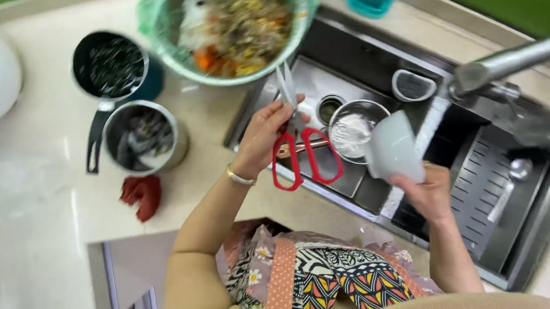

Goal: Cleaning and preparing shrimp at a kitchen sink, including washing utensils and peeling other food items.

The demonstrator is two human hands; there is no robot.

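Scissors (300, 153) with red plastic loops and pale metal blades sit gripped in the left hand (262, 139), fingers closed around the pivot, blades pointing up towards a green bowl (159, 21) lined with thin plastic and heaped with mixed food scraps, orange and yellow among them. The right hand (431, 192) is clamped on a smooth white bowl (392, 147), tilted on its side over the dark steel sink (370, 53). By the look of it the washing-up is partly through: a small round steel bowl (355, 130) with whitish contents stands in the basin, while scissors and white bowl are both in hand, and whether water runs from the brushed metal tap (511, 60) cannot be told. On the glossy cream surface (43, 207) to the left stand a dark pot (110, 66) of something black and wet, a shiny steel saucepan (143, 137) with a black handle, and a crumpled red cloth (141, 196).
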